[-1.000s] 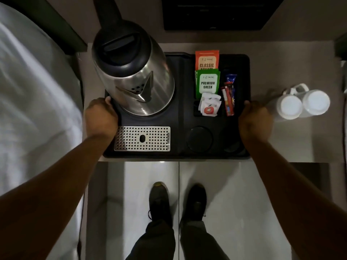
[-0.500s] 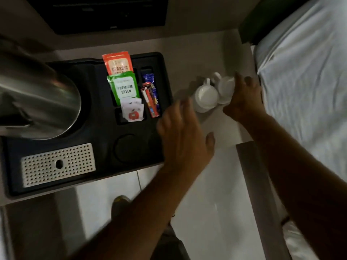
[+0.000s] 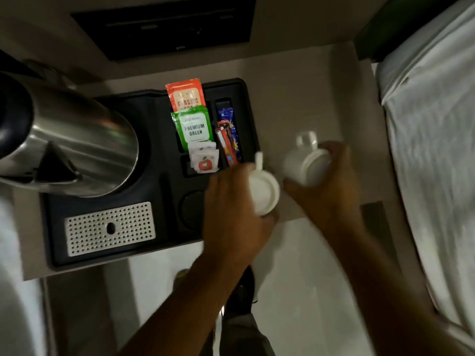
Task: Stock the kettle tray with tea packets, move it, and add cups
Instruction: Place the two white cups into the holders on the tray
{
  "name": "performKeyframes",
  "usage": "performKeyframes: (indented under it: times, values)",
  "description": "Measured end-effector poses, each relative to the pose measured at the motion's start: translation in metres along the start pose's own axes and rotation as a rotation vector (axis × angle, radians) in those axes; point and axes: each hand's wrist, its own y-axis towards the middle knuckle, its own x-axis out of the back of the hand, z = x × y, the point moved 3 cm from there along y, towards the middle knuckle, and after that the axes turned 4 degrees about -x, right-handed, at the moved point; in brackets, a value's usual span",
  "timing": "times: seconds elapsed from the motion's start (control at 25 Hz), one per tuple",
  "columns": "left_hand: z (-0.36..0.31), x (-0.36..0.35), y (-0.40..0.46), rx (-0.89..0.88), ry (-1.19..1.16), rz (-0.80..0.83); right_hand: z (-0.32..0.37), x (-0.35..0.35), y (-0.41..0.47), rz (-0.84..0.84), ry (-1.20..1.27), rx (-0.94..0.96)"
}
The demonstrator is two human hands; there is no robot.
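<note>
The black kettle tray [image 3: 154, 242] lies on the beige counter with a steel kettle [image 3: 77, 155] on its left side. Its slots hold an orange tea packet [image 3: 185, 95], a green tea packet [image 3: 194, 128], white sachets [image 3: 204, 161] and stick packets [image 3: 227, 142]. My left hand [image 3: 231, 214] grips an upturned white cup [image 3: 263, 192] over the tray's right edge. My right hand [image 3: 331, 186] holds a second white cup [image 3: 307, 163], also base up, above the counter just right of the tray. A round cup recess [image 3: 191, 210] shows left of my left hand.
A perforated metal drip plate [image 3: 109, 228] sits at the tray's front left. A bed with white sheets [image 3: 434, 140] runs along the right. A dark appliance [image 3: 164, 24] is set in the wall behind. Tiled floor and my shoes [image 3: 241, 291] lie below the counter edge.
Both hands let go of the tray sides and reached right to the two cups. Each hand now holds a cup, lifted and carried back toward the tray.
</note>
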Motion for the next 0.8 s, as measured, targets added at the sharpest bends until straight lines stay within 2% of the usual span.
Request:
performKeyframes:
  times: [0.08,0.2,0.44,0.8]
  values:
    - [0.037,0.024,-0.031,0.125,0.048,0.008,0.013,-0.035,-0.045,0.113,0.016,-0.044]
    - [0.064,0.035,-0.040,0.216,0.117,0.041,0.021,-0.075,-0.068,0.186,-0.078,-0.065]
    - [0.088,0.026,-0.035,0.242,0.124,0.085,0.014,-0.098,-0.062,0.174,-0.258,0.010]
    - [0.091,0.028,-0.043,0.172,0.156,0.095,0.012,-0.102,-0.069,0.134,-0.447,0.045]
